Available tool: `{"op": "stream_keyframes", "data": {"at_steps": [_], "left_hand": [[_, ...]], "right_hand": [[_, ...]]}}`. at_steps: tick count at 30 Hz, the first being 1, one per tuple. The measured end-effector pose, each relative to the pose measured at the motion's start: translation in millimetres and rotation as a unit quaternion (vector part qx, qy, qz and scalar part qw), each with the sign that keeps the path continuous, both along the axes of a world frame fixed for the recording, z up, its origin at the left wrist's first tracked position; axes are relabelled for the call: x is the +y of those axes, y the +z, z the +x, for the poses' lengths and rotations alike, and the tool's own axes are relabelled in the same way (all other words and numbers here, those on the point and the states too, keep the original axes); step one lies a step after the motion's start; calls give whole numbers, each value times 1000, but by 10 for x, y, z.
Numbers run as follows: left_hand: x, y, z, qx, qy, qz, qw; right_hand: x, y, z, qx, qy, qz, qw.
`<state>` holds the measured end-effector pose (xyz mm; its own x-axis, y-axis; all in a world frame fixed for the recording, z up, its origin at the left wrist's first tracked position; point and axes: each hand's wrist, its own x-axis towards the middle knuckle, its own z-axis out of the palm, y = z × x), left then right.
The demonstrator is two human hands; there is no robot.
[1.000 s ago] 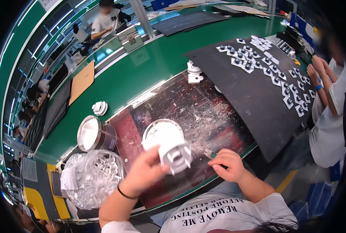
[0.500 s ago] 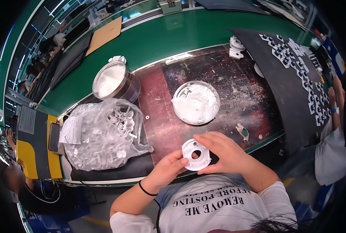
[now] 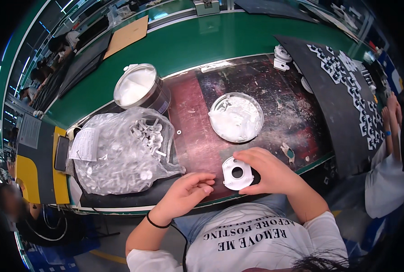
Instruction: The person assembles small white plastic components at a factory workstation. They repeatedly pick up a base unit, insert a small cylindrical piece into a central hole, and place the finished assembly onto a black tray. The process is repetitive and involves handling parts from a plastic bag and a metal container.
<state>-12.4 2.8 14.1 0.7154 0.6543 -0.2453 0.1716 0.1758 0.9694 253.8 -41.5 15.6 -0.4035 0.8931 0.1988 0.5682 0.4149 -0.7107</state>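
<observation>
- Right hand (image 3: 271, 176): closed on the rim of the white round part (image 3: 238, 183), thumb and fingers at its right side
- White round part: in the right-hand grip, face toward the viewer, at the near edge of the work board (image 3: 188, 109) as seen
- Left hand (image 3: 184, 194): left of the grip, fingers loosely curled, holding nothing, apart from the part
- Ahead of the grip: clear dish (image 3: 262, 119) containing white paste-like material (image 3: 231, 121)
- Ahead and to the right of the grip: small flat item (image 3: 287, 152), possibly a brush or scraper; too small to identify
- Left of the grip, beyond the left hand: clear bag (image 3: 107, 167) with small white pieces (image 3: 151, 138); tub (image 3: 164, 99) farther ahead
- Far right of the grip: black sheet (image 3: 325, 102) carrying rows of white pieces with black fittings (image 3: 335, 72)
- Progress, as judged: handling of the held part is incomplete; its central hole is open with nothing fitted, it is not set down, and the bagged pieces are yet to be used
</observation>
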Motion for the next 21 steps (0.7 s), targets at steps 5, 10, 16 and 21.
{"op": "stream_keyframes", "data": {"at_steps": [5, 10, 16, 21], "left_hand": [[279, 274, -68, 192, 38, 484, 853], [751, 292, -214, 312, 174, 640, 680], [1078, 191, -184, 391, 119, 628, 662], [924, 231, -164, 356, 128, 655, 653]], "right_hand": [[-130, -96, 41, 29, -66, 15, 997], [-294, -139, 116, 86, -91, 47, 991], [-515, -18, 322, 66, -104, 84, 989], [-829, 424, 650, 30, -40, 114, 992]]}}
